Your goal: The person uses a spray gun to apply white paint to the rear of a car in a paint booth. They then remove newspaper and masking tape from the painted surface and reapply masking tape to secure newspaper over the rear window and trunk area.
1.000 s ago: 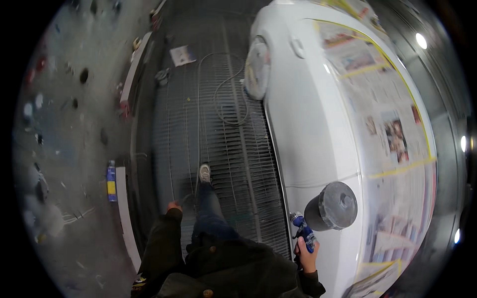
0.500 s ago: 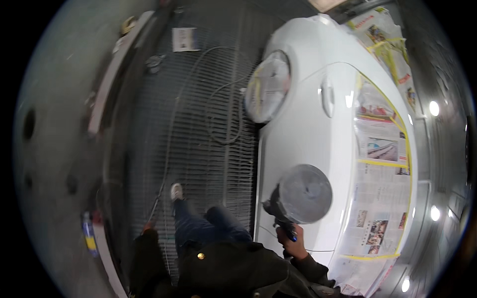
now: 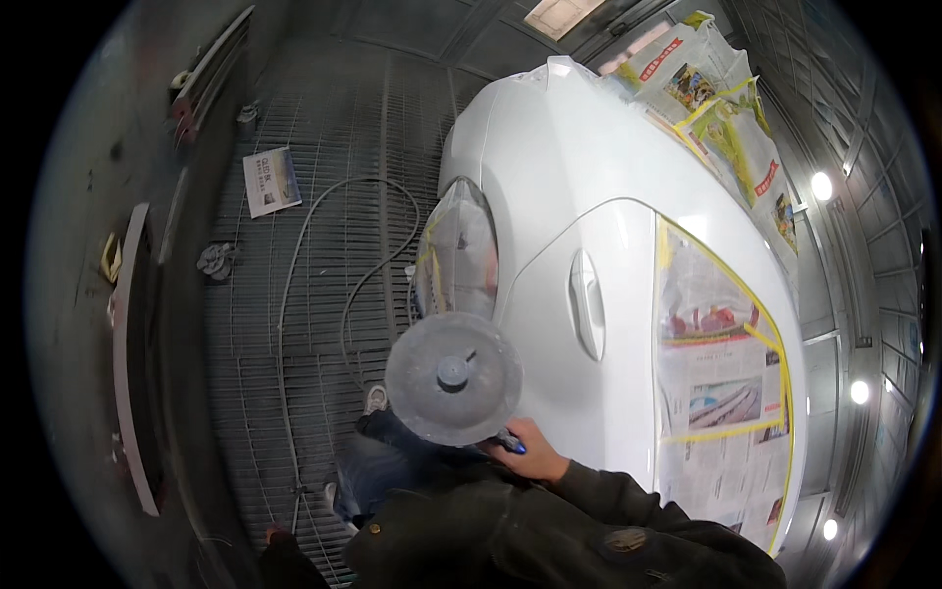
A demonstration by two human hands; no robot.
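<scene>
My right hand [image 3: 530, 452] is closed around the handle of a spray gun [image 3: 509, 441], which carries a round grey paint cup [image 3: 481, 398] with a knob on its lid. Cup and gun are over the grating, beside the white car's [image 3: 549, 265] lower side and near its wheel, which is wrapped in clear film and paper [image 3: 459, 260]. The cup hides most of the gun. At the lower left my left hand [image 3: 276, 533] is closed on the grey hose [image 3: 284, 314], its fingers showing only in part.
Newspaper [image 3: 721, 383] and yellow tape cover the car's windows. More printed sheeting [image 3: 706, 88] covers the car's far end. A loose printed sheet [image 3: 272, 183] and a crumpled grey wad [image 3: 217, 260] lie on the floor grating [image 3: 250, 393]. A long pale panel [image 3: 134, 363] stands at left.
My view has shifted along the car toward its wrapped wheel. My right hand has carried the spray gun from over the car's side to the left, above the grating. The left hand keeps the hose.
</scene>
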